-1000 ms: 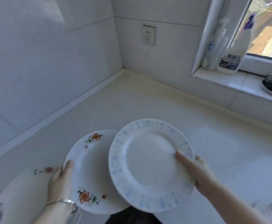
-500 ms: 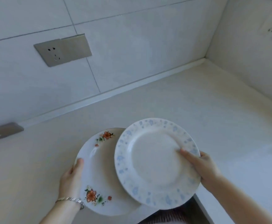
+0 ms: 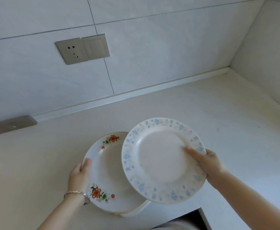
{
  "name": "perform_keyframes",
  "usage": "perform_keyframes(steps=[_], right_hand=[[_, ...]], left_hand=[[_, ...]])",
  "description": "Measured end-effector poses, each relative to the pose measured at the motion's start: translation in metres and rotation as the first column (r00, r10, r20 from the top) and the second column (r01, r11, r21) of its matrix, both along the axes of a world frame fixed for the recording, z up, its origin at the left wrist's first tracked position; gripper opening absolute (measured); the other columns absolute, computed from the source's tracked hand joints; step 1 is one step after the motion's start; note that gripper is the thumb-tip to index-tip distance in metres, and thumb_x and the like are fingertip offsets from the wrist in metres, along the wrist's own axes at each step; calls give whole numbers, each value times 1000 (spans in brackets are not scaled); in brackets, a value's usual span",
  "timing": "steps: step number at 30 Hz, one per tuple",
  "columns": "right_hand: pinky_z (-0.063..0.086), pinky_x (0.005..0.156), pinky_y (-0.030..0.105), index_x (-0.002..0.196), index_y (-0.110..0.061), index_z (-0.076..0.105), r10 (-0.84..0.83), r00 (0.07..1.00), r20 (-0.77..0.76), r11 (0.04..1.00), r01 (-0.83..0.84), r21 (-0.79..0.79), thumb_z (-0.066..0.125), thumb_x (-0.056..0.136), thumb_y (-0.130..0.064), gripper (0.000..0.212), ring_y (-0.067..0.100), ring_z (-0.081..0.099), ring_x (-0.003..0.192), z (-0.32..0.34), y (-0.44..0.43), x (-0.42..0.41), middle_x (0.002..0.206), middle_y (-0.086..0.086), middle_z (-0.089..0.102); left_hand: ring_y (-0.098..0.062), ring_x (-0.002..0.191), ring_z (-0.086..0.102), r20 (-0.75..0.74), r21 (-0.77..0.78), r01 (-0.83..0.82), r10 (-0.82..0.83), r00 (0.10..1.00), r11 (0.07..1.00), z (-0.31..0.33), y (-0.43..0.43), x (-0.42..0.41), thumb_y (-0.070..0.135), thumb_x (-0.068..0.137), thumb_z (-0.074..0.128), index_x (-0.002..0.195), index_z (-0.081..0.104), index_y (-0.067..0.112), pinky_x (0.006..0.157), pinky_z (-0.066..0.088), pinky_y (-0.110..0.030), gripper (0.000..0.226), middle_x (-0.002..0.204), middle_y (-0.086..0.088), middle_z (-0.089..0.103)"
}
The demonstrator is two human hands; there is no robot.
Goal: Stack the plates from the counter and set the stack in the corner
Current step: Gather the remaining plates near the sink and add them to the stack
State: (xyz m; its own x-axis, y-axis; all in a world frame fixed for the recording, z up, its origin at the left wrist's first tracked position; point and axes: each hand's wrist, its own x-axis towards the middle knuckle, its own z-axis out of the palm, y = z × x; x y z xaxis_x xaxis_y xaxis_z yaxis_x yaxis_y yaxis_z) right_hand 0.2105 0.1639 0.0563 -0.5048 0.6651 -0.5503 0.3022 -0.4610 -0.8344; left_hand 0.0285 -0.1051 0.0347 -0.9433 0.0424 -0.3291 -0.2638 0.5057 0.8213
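Right hand (image 3: 207,165) pinched the blue plate (image 3: 161,160) at its right rim, thumb on top, holding it raised and tilted. Left hand (image 3: 80,175) clasped the left rim of the flowered plate (image 3: 109,171), which lay half under the blue one, to its left. The blue plate wanted shifting left to sit square; the corner (image 3: 229,68) lay far right across the counter (image 3: 219,113).

Right side of floral plate (image 3: 107,171) hidden behind blue-rimmed plate (image 3: 162,161); right hand (image 3: 209,165) fingers hidden underneath.
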Motion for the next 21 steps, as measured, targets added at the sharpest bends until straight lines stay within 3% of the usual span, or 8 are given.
perform_keyframes(steps=[3, 6, 10, 13, 15, 17, 18, 21], right_hand=[[57, 53, 25, 81, -9, 68, 3, 1000, -1, 1000, -3, -8, 71, 78, -21, 13, 22, 67, 70, -1, 3, -2, 81, 7, 71], [57, 51, 25, 81, -8, 68, 1, 1000, -4, 1000, -1, -28, 71, 78, -20, 13, 18, 68, 61, 0, 5, -3, 77, 7, 72], [56, 47, 22, 80, -9, 67, -1, 1000, 3, 1000, 1, -25, 70, 78, -20, 12, 19, 66, 65, 1, 7, -5, 79, 7, 70], [56, 47, 22, 81, -9, 66, -3, 1000, 0, 999, 3, -32, 70, 79, -20, 12, 22, 66, 71, -1, 7, -7, 82, 8, 70], [57, 48, 23, 82, -10, 66, -4, 1000, 5, 999, 4, -36, 70, 78, -20, 12, 23, 66, 72, -1, 6, -9, 83, 8, 70], [58, 50, 24, 83, -9, 66, -8, 1000, 1, 999, 8, -45, 70, 78, -20, 12, 24, 66, 74, -2, 4, -11, 85, 8, 69], [58, 50, 25, 83, -9, 66, -8, 1000, 0, 999, 8, -52, 70, 78, -20, 12, 24, 65, 74, -3, 4, -12, 85, 8, 69], [58, 51, 26, 81, -10, 65, -15, 1000, 10, 998, 16, -58, 69, 79, -20, 11, 24, 65, 74, -3, 0, -14, 84, 8, 69]], left_hand=[[-22, 55, 34, -116, -306, 109, -151, 982, 946, 4, -4, -7, 35, 94, 42, 58, 34, 9, 53, 24, -29, 45, 58, -8, 34], [-25, 55, 45, -26, -636, 259, -356, 934, 727, 7, -8, -17, 47, 95, 28, 57, 42, 14, 50, 29, -27, 52, 54, -5, 45], [-25, 71, 57, 59, -803, 330, -484, 873, 496, 5, -7, -21, 52, 94, 18, 79, 58, 14, 60, 39, -25, 57, 76, -5, 64], [-26, 76, 56, 37, -845, 297, -505, 863, 445, 5, -11, -17, 52, 94, 20, 89, 59, 16, 63, 41, -26, 53, 84, -6, 66], [-27, 79, 56, -24, -728, 285, -438, 899, 624, -2, -15, -10, 51, 93, 26, 92, 51, 19, 64, 43, -29, 41, 84, -5, 61], [-25, 93, 57, 57, -346, 266, -262, 963, 900, -17, -17, -9, 51, 92, 33, 106, 45, 26, 74, 44, -32, 32, 101, -2, 59], [-24, 103, 57, 144, -131, 211, -192, 971, 969, -27, -17, -11, 55, 89, 36, 113, 46, 28, 85, 46, -35, 37, 114, 1, 59], [-26, 122, 55, 278, 192, 6, -60, 959, 981, -61, -25, -21, 61, 84, 43, 126, 51, 36, 101, 44, -50, 50, 134, 0, 56]])
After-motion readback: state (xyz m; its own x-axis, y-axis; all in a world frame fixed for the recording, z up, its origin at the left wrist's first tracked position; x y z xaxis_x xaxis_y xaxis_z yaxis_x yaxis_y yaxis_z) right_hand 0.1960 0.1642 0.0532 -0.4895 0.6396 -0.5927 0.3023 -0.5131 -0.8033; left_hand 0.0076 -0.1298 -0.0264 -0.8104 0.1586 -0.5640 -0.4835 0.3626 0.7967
